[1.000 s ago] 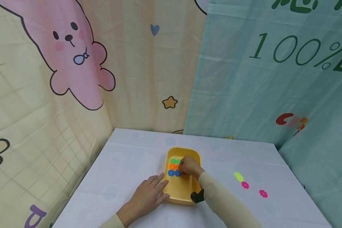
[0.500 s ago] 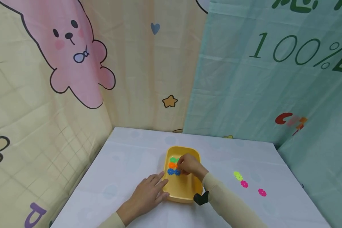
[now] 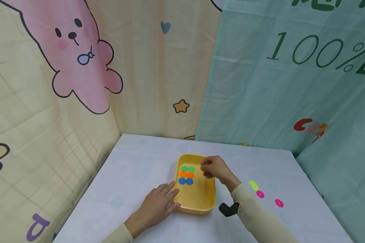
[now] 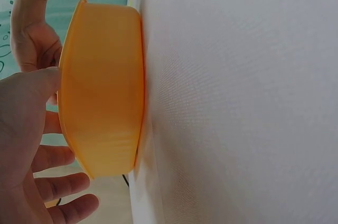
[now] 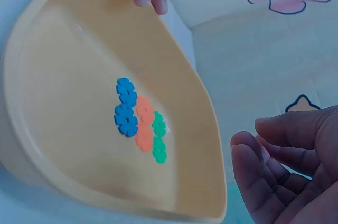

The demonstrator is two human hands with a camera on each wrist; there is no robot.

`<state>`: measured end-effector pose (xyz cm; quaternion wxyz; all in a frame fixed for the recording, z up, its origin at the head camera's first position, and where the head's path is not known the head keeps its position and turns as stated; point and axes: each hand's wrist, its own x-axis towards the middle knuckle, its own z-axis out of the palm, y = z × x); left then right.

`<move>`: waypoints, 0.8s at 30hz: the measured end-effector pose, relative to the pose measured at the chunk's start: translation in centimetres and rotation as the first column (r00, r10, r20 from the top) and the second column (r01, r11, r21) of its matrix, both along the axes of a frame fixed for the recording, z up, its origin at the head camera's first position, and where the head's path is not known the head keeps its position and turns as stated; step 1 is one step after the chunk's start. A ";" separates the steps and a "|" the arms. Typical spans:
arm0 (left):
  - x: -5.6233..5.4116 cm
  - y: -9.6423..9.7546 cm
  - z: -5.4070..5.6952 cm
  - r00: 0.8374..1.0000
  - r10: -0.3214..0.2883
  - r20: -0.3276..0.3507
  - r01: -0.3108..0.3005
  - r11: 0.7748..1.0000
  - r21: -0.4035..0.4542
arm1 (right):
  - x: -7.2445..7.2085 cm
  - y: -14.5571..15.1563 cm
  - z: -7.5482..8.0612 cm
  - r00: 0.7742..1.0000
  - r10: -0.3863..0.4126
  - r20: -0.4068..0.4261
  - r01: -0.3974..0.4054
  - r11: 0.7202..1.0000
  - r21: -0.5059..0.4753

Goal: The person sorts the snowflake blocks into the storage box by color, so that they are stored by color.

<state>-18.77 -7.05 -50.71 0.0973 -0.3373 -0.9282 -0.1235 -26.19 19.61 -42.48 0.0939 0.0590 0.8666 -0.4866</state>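
Note:
A yellow tray [image 3: 197,202] stands on the white table. Inside it lie two green flower-shaped discs [image 3: 188,168], two orange flower-shaped discs [image 3: 187,174] and two blue flower-shaped discs [image 3: 186,181], in rows of two by colour. Above the tray's right side is my right hand [image 3: 217,170], its fingers loosely bent; in the right wrist view a gap shows between thumb and index finger, with nothing held. My left hand [image 3: 156,207] rests against the tray's left rim, fingers fairly straight and spread; the left wrist view shows the thumb on the rim.
Right of the tray, a yellow flower-shaped disc [image 3: 253,185] lies next to a pink one [image 3: 260,194], and another pink disc [image 3: 279,203] is farther right. Printed curtains [image 3: 158,77] hang behind the table. A black device [image 3: 229,209] is on the right wrist.
My right hand has lifted from beside the discs and moved right, uncovering the green, orange and blue ones. The left hand stays at the rim. The view has tilted slightly.

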 end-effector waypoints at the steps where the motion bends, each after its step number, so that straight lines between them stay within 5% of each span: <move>1: 0.0 0.0 -0.1 1.000 0.000 0.002 0.000 1.000 0.001 | 0.1 0.5 0.1 1.000 -0.018 0.004 0.018 1.000 -0.003; 24: 0.1 0.0 0.3 1.000 0.003 0.005 -0.003 1.000 -0.011 | 3.6 14.5 1.3 0.975 -0.209 -0.081 0.210 0.978 0.006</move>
